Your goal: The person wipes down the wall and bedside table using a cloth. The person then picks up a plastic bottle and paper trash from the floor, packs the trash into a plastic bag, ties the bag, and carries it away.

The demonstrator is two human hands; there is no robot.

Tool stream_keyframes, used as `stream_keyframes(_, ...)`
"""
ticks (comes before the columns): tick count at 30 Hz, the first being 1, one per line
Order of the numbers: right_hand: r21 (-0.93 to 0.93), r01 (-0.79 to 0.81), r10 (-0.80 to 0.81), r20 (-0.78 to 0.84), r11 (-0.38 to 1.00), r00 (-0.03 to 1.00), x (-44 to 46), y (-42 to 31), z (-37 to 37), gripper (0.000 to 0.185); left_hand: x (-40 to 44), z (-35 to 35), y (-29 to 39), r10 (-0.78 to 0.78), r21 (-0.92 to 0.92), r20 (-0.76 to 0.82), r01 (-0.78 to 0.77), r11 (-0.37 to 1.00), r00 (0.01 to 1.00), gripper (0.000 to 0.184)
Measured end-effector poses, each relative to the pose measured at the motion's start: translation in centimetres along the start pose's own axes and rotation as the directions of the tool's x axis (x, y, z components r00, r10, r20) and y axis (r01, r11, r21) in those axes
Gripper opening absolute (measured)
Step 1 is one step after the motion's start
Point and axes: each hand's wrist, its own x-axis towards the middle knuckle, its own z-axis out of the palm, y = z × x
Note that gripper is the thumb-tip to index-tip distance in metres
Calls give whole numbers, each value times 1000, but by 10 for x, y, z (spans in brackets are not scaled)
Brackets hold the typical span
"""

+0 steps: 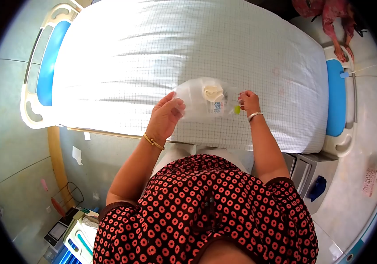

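Note:
Over the near side of the bed, a clear plastic bag is stretched between my two hands. A folded cream-coloured item shows at the bag, above some blue print. My left hand pinches the bag's left edge between thumb and fingers. At the other end, my right hand has its fingers closed on the bag's right end. A small yellow-green piece hangs just left of my right hand. Both wrists wear bracelets.
The bed has a checked sheet and blue end boards on both sides. Another person's hands rest by the right board. A grey cabinet stands at the lower right, and a device at the lower left.

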Motion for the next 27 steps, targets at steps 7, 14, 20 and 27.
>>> stream_keyframes(7,315,-122,22,305,941,952,-10,-27,-42,13,3,11,8,143,-23,-148,-148,989,979,31)
stream_keyframes(14,-274,489,-415,285,828,864,-33,-34,-51,44,21,11,-15,229,-31,-163,-237,971,960,28)
stream_keyframes(20,-323,569,-567,111,756,816,-42,-33,25,42,14,62,-42,179,227,-64,-161,961,982,27)
stream_keyframes(27,198,489,-525,241,850,816,-60,-83,45,32,11,67,-55,147,467,-5,-128,875,989,48)
